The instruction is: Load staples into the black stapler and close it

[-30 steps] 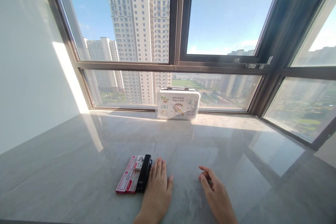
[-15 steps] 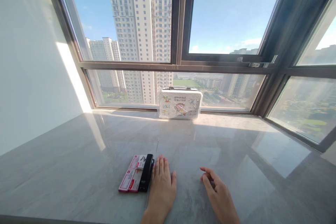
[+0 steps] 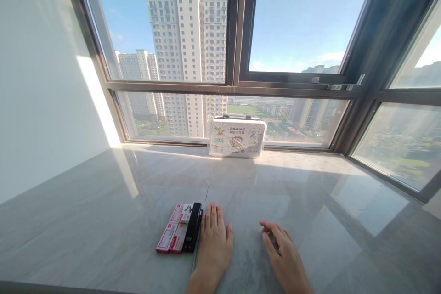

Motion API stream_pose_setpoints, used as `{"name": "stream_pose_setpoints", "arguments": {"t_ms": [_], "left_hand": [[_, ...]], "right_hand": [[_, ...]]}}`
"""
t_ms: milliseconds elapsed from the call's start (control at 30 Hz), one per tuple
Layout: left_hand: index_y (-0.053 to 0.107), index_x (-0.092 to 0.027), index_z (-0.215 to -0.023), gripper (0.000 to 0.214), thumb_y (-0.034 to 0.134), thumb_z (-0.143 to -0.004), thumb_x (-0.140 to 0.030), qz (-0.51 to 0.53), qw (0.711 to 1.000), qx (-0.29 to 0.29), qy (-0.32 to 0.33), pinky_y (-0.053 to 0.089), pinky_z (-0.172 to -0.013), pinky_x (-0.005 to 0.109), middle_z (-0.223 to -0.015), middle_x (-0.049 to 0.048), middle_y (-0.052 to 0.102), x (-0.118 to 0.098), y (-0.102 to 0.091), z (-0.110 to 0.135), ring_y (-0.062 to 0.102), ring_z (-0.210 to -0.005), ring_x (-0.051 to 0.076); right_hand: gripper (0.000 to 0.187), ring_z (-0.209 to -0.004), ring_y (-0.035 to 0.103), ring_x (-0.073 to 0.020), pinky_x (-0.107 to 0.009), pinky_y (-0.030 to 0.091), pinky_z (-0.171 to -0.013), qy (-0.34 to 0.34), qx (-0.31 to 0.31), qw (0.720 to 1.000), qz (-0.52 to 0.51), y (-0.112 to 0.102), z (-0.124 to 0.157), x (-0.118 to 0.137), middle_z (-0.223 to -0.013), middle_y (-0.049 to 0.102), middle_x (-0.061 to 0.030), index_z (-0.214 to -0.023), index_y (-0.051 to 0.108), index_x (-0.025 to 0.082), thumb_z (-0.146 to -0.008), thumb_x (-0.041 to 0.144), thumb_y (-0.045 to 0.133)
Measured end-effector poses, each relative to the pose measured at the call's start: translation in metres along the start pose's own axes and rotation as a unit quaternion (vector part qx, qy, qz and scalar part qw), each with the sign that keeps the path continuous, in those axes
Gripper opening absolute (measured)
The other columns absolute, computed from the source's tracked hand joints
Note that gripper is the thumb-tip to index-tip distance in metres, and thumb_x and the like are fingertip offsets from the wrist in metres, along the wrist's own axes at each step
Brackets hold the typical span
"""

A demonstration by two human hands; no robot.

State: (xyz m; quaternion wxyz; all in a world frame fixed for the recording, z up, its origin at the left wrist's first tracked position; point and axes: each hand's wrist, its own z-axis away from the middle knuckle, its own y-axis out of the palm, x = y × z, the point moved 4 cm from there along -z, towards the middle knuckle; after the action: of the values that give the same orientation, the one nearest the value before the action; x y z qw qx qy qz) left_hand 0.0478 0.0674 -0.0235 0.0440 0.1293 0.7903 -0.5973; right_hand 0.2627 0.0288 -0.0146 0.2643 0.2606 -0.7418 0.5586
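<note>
My left hand (image 3: 215, 243) lies flat, palm down, on the grey marble sill, fingers together and thumb out to the side. Just left of its fingers is a black stapler (image 3: 192, 229); whether they touch is hard to tell. Several small red-and-white boxes (image 3: 172, 234) lie side by side against the stapler's left side, one with a stapler picture (image 3: 186, 211) on it. To the right, apart from these things, my right hand (image 3: 285, 250) rests with loosely bent fingers. Its thumb and forefinger are apart, and nothing shows between them.
A white carry case (image 3: 237, 138) with cartoon prints, wrapped in clear plastic, stands upright against the window at the back. Dark window frames (image 3: 172, 86) border the marble sill (image 3: 103, 220). A white wall (image 3: 41, 92) closes off the left side.
My right hand has shifted slightly left, and its fingers have curled a little differently. My left hand, the stapler and the boxes stay in place; the view has moved slightly.
</note>
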Motion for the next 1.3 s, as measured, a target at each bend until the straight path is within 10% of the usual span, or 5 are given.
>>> {"name": "stream_pose_setpoints", "arguments": {"t_ms": [233,1300], "left_hand": [[0.027,-0.032,-0.158,0.059,0.030,-0.103,-0.052,0.037,0.994,0.032,0.095,0.019,-0.125,0.055,-0.167,0.0006,0.020,-0.005,-0.011,0.012,0.017,-0.154,0.029],[0.025,-0.035,-0.158,0.058,0.028,-0.103,-0.054,0.057,0.991,0.070,0.097,0.017,-0.125,0.057,-0.167,-0.0018,0.017,-0.003,-0.013,0.015,0.015,-0.154,0.028]], "right_hand": [[0.060,-0.154,0.016,-0.0292,-0.058,0.014,-0.124,-0.045,0.074,0.973,0.212,0.020,0.003,0.016,-0.164,0.028,0.0050,-0.156,0.034,0.032,-0.098,0.048,0.035],[0.060,-0.154,0.015,-0.0297,-0.059,0.018,-0.123,-0.033,0.110,0.962,0.246,0.021,0.003,0.017,-0.164,0.018,0.0080,-0.157,0.026,0.034,-0.100,0.053,0.028]]}}
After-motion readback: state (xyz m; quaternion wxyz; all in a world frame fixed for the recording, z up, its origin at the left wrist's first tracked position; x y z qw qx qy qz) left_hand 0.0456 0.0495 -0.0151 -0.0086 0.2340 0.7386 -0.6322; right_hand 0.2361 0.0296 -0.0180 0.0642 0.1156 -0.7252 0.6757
